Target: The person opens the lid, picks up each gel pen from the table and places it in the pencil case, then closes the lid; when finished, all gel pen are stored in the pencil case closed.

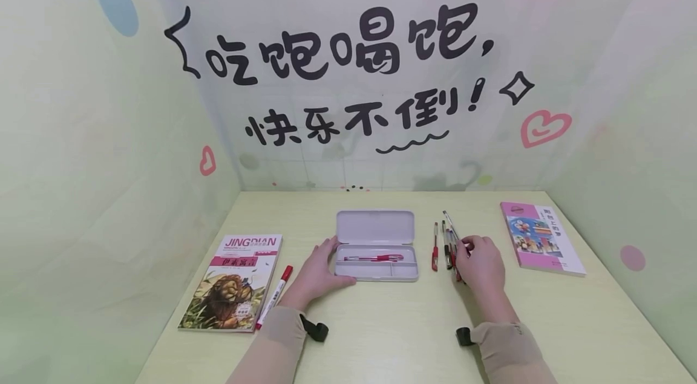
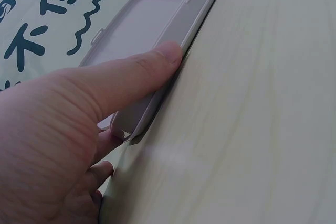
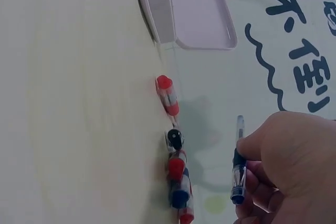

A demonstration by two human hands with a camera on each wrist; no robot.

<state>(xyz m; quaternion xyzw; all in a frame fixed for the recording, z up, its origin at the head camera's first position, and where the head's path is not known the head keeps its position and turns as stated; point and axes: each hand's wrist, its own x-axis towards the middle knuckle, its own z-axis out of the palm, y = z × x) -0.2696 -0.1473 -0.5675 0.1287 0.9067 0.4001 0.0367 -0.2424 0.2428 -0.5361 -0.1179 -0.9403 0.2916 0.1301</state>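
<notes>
**Pen in my right hand, case under my left**

My right hand (image 1: 481,263) pinches a blue pen (image 3: 239,174) lifted off the row of pens (image 1: 446,245), right of the open pencil case (image 1: 376,248). My left hand (image 1: 318,269) rests open-fingered on the case's left end, thumb pressing its front edge.

Left hand (image 1: 318,269): touches the open pencil case (image 1: 377,245), a red pen (image 1: 373,257) inside.
Right hand (image 1: 481,263): on loose pens (image 1: 445,244).
Table (image 1: 381,323): lion book (image 1: 233,282), pink book (image 1: 541,237).
</notes>
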